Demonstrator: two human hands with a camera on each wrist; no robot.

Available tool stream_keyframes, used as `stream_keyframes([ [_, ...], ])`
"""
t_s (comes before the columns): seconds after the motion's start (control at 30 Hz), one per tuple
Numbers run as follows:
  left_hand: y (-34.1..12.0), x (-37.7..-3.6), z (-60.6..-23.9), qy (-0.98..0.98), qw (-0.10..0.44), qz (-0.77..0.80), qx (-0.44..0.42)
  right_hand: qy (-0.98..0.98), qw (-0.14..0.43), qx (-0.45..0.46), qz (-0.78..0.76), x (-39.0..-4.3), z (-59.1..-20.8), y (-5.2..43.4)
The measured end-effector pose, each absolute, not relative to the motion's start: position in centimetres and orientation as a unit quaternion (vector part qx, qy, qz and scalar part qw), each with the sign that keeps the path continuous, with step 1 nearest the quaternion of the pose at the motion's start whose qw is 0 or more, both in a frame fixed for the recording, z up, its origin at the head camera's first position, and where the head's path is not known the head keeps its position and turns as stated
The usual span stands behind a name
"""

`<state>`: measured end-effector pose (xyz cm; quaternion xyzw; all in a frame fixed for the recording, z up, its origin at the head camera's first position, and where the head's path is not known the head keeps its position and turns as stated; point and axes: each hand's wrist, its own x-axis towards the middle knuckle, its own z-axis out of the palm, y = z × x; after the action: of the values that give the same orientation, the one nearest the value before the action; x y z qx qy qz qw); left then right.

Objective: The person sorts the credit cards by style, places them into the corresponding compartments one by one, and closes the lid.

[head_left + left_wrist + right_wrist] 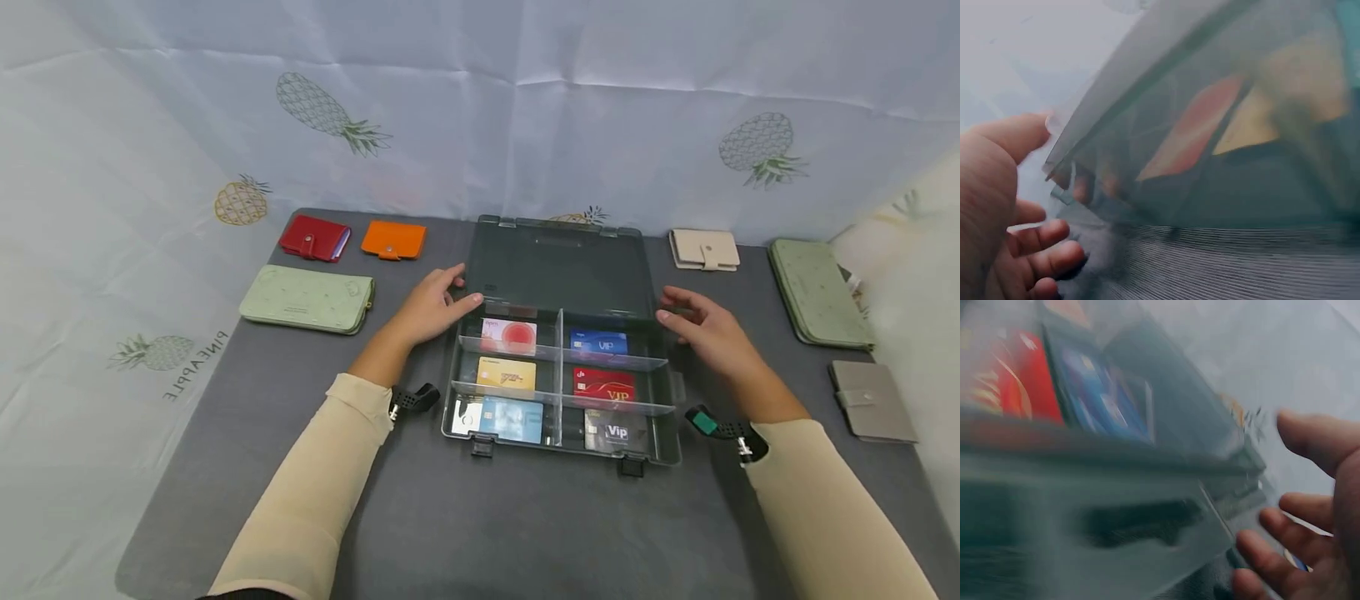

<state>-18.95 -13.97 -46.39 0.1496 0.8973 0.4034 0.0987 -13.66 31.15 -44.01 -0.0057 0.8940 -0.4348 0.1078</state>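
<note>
A smoky clear plastic box (pixel 452 392) lies on the grey mat with its lid (pixel 562 267) folded back flat. Dividers split it into six compartments holding cards: a pink one (pixel 510 335), a blue VIP one (pixel 598 342), yellow (pixel 507 373), red VIP (pixel 604 385), pale blue (pixel 512 419) and dark Vip (pixel 615 432). My left hand (pixel 444 297) is at the box's back left corner, fingers relaxed, holding nothing. My right hand (pixel 681 310) is at the back right corner, fingers loose. In both wrist views the hands (pixel 1016 206) (pixel 1310 512) are spread beside the blurred box wall (pixel 1210 125) (pixel 1116 487).
Wallets ring the box: red (pixel 315 238), orange (pixel 393 240) and a long pale green one (pixel 307 298) on the left; beige (pixel 703 248), a long green one (pixel 819 292) and grey (pixel 872 400) on the right. A pineapple-print cloth (pixel 525 100) hangs behind and to both sides.
</note>
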Motion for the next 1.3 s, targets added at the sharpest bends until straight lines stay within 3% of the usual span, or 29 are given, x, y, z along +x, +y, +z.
stream_keyframes([
  [0.17, -14.0, -20.7, -45.8, 0.902, 0.140, 0.382, 0.146, 0.895, 0.176, -0.016, -0.409, -16.2, -44.4, 31.2],
  [0.4, -13.8, -21.3, -45.3, 0.898, 0.146, 0.389, 0.144, 0.903, 0.170, -0.023, -0.395, -16.3, -43.9, 31.3],
  [0.53, -13.6, -21.2, -44.9, 0.911, 0.104, 0.371, 0.149, 0.917, 0.116, -0.032, -0.380, -16.1, -43.7, 31.0],
  [0.73, -13.2, -20.2, -44.3, 0.931, 0.009, 0.326, 0.164, 0.934, -0.012, -0.063, -0.351, -15.2, -43.2, 30.6],
  [0.9, -13.6, -18.7, -43.8, 0.902, -0.052, 0.393, 0.172, 0.909, -0.079, -0.043, -0.406, -13.5, -42.5, 30.5],
  [1.13, -14.9, -16.0, -43.0, 0.836, -0.046, 0.521, 0.163, 0.854, -0.041, -0.021, -0.519, -10.0, -41.3, 31.4],
  [1.3, -15.6, -14.0, -43.0, 0.830, -0.032, 0.527, 0.179, 0.833, -0.009, -0.038, -0.551, -7.6, -41.1, 32.2],
])
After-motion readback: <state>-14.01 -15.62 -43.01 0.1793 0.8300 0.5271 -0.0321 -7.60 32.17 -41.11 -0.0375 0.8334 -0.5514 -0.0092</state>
